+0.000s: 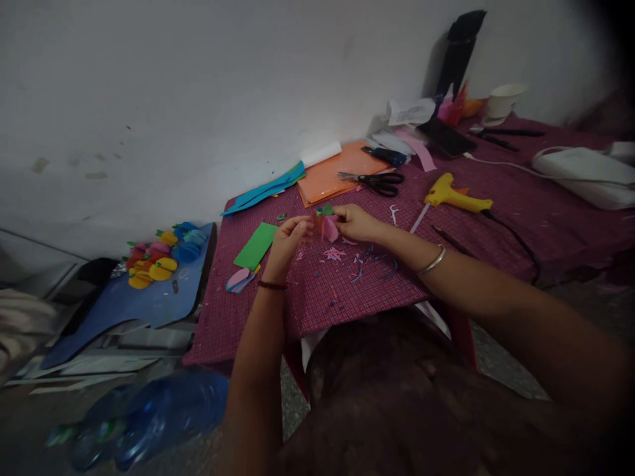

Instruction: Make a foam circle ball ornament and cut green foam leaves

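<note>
Covering my lap: dark brown clothing point(387, 390), below my hands.
Wrists: a dark beaded bracelet point(272, 285) on the left, a silver bangle point(435, 260) on the right.
Scraps point(335, 254): pink and blue snippets strewn on the checked tablecloth point(342, 301), just on my side of the hands.
Paper piece point(330, 230): pink, orange and green, between my two hands.
Right hand point(354, 223): fingertips pinched on its right side.
Left hand point(290, 239): fingers bent at its left side; whether they grip it, I cannot tell.
Green card point(256, 245): just left of my left hand.
Glue gun point(456, 196): yellow, well right of my right hand.
Scissors point(380, 181): black-handled, beyond my right hand, blades over orange sheets point(325, 175).
Blue board point(171, 297): well left of my hands, bearing colourful paper shapes point(163, 267).
</note>
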The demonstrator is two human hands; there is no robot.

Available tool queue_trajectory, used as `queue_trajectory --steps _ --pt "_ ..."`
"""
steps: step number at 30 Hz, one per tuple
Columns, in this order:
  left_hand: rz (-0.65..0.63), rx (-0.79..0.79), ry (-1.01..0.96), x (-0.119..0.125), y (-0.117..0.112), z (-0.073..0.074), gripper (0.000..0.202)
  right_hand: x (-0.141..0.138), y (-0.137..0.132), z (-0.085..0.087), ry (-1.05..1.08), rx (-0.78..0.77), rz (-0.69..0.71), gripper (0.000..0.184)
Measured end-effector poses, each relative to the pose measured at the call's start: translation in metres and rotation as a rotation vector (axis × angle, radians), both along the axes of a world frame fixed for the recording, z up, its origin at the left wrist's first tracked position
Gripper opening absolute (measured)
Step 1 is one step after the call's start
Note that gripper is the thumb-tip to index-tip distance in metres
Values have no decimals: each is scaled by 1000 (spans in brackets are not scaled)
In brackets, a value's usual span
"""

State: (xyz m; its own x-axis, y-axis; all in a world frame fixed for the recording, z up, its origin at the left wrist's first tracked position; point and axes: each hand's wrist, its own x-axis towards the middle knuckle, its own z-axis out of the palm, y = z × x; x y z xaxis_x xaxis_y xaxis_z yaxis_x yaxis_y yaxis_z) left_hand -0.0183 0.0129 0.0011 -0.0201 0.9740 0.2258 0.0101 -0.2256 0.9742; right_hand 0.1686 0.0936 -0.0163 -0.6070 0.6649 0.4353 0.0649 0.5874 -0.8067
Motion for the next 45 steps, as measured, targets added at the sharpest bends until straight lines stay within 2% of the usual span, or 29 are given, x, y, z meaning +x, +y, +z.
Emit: queue_trajectory --steps 6,13,20,23,29,33,36,38,40,43,45 --pt "-20 -108 51 7 -2 -3 36 5 -3 3 -241 257 -109 16" --pt "-20 -147 104 11 1 -10 40 6 -14 14 -382 368 -106 13" --pt "-58 -125 51 11 1 -7 26 5 -15 14 -456 447 -84 15" --pt "-42 -93 50 10 2 -7 21 6 -13 11 -445 433 -75 13" --pt "2 -143 -35 10 0 -3 22 3 -11 4 -296 228 -45 7" --pt "-24 -229 -89 10 -3 0 27 -3 -11 2 -156 171 -43 31" --pt "-8 -251 -55 10 -2 -3 29 -4 -13 4 -3 83 -17 45" --pt "50 -226 -11 10 0 -7 26 -3 -15 6 20 63 -31 49" --pt "157 -129 23 11 1 -8 22 -1 -16 8 -6 74 -67 50" --pt "329 162 125 15 -4 -2 14 2 -17 11 -45 114 -110 40" --pt "328 329 245 19 -11 3 7 2 -18 12 -48 150 -123 34"
